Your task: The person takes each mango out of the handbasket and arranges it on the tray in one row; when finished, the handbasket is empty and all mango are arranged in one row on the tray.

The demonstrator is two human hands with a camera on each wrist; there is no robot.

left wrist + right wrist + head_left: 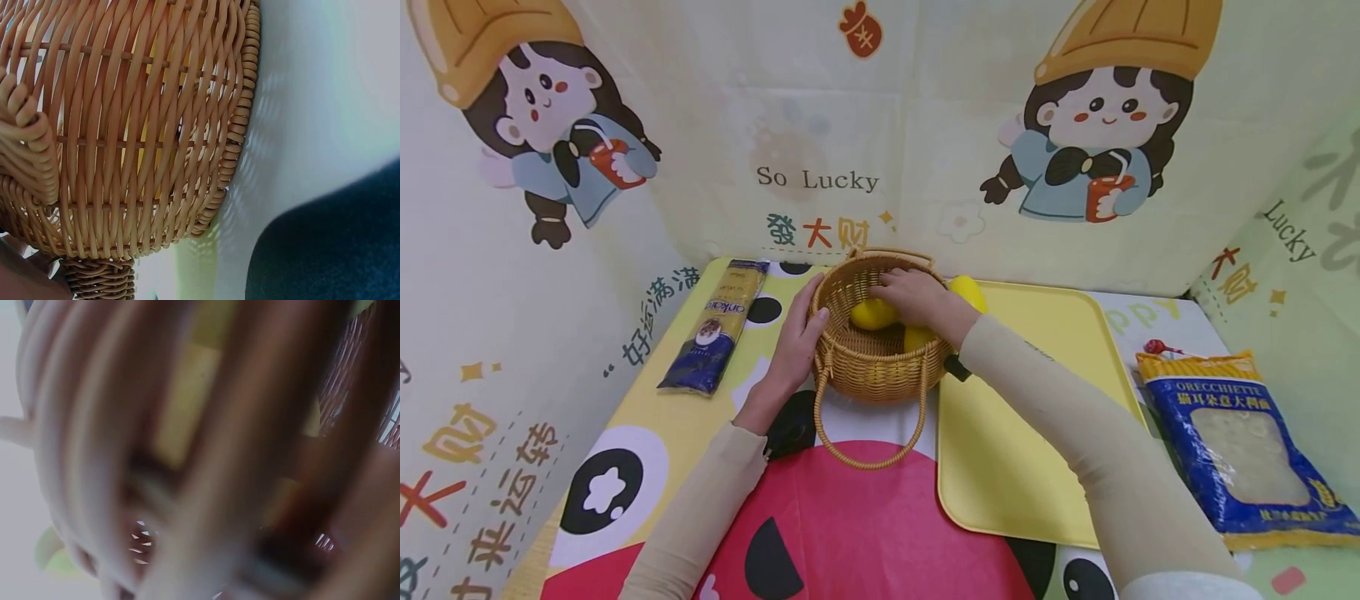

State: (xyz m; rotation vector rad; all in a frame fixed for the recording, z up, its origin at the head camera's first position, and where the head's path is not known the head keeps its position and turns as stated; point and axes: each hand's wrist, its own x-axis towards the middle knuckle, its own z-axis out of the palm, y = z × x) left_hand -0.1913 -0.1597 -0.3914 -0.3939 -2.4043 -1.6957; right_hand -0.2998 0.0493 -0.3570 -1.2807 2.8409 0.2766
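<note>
A round wicker basket stands on the patterned cloth, its front loop handle hanging down toward me. My left hand grips the basket's left side, thumb near the rim. Reaching in over the right rim, my right hand has its fingers on a smooth yellow fruit-like piece; the thumb is hidden, so its hold is unclear. Another yellow piece shows inside, below that wrist. A third yellow piece is visible just beyond the right wrist. Wicker weave fills much of the left wrist view; the right wrist view is blurred.
A yellow tray lies right of the basket, under the right forearm. Farther right are a blue bag of orecchiette and a small red-wrapped item. A blue-and-gold pasta packet lies left. A printed cloth wall rises behind.
</note>
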